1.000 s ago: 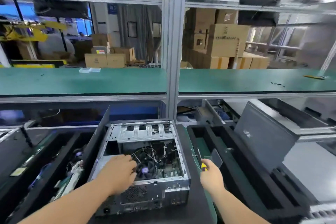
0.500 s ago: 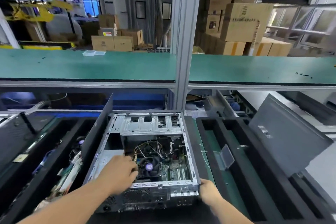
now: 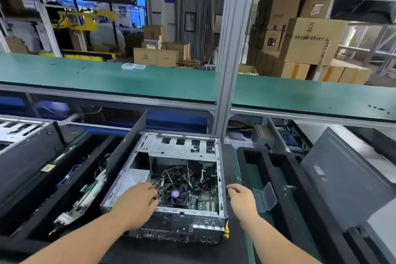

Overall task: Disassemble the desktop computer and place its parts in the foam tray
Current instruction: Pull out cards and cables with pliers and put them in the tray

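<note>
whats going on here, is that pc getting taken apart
Yes. A person is working on an open desktop computer case lying on its side, side panel already off. Their left hand reaches inside by the CPU fan, fingers down among the cables next to it. Their right hand is at the case's right edge, fingers curled; whether it grips the edge is unclear. A yellow-handled screwdriver lies by the case's near right corner. Black foam trays sit on both sides; the left one already holds parts.

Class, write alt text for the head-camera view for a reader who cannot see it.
A person's left hand reaches into an open grey metal desktop computer case beside the black round cooler fan, while the right hand rests at the case's right edge. Black foam trays flank it.
</note>
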